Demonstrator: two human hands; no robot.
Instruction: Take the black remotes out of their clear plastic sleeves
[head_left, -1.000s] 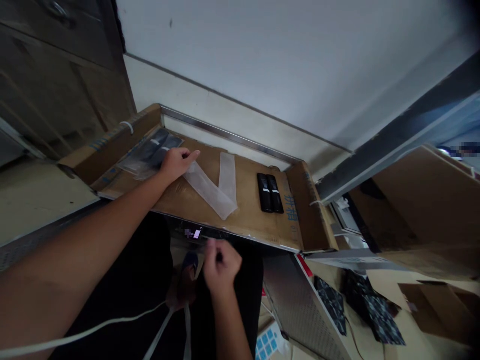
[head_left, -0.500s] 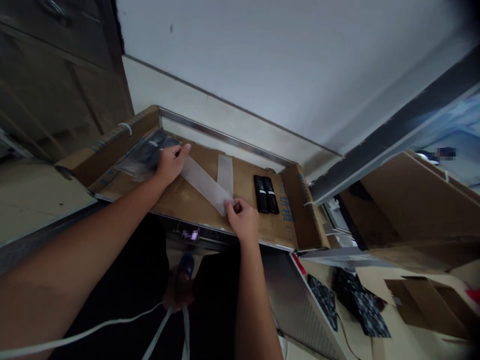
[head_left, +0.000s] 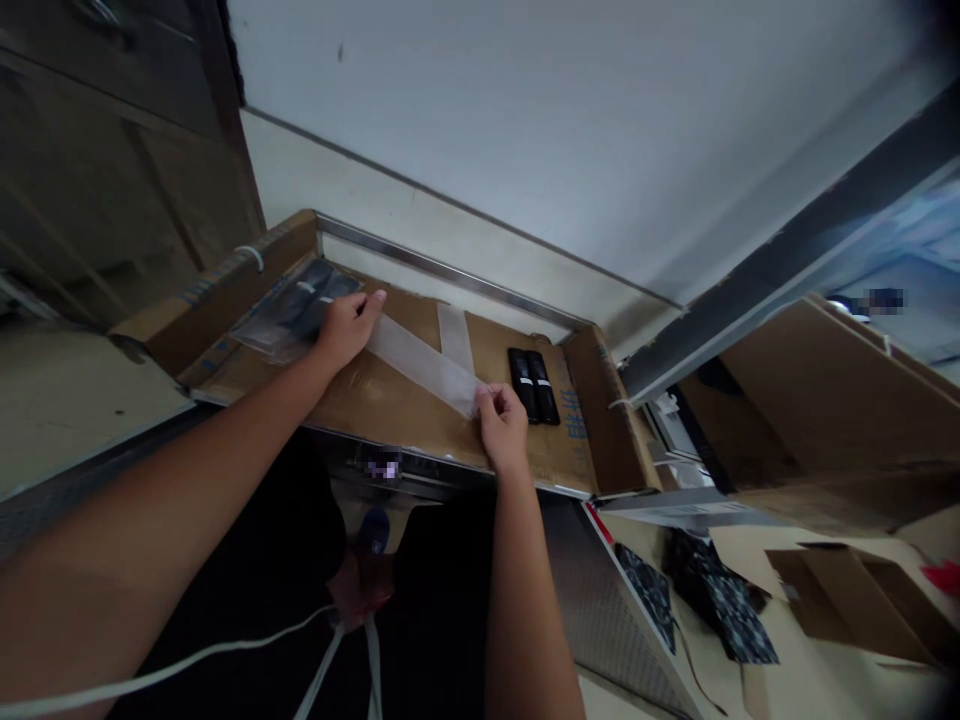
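My left hand (head_left: pixel 345 325) lies on the far left end of a long clear plastic sleeve (head_left: pixel 420 360), fingers curled over it, and presses it to the cardboard-lined work surface (head_left: pixel 390 410). Pinching the sleeve's near right end is my right hand (head_left: pixel 501 425), raised a little above the cardboard. A second clear sleeve (head_left: pixel 454 335) lies behind, partly under the first. Two black rectangular devices (head_left: pixel 533 386) rest side by side just right of my right hand. A pile of dark items in clear bags (head_left: pixel 296 305) sits beside my left hand.
Cardboard flaps (head_left: pixel 600 420) wall both ends of the surface, and a metal rail (head_left: pixel 450 270) runs along the back by the wall. Lower right are a perforated metal panel (head_left: pixel 600 610), dark patterned pieces (head_left: pixel 712 600) and more cardboard (head_left: pixel 840 590). White straps (head_left: pixel 330 650) hang below.
My right hand came up from below the bench, took hold of the sleeve's near end and has drawn it slightly to the right. My left hand stayed on the other end.
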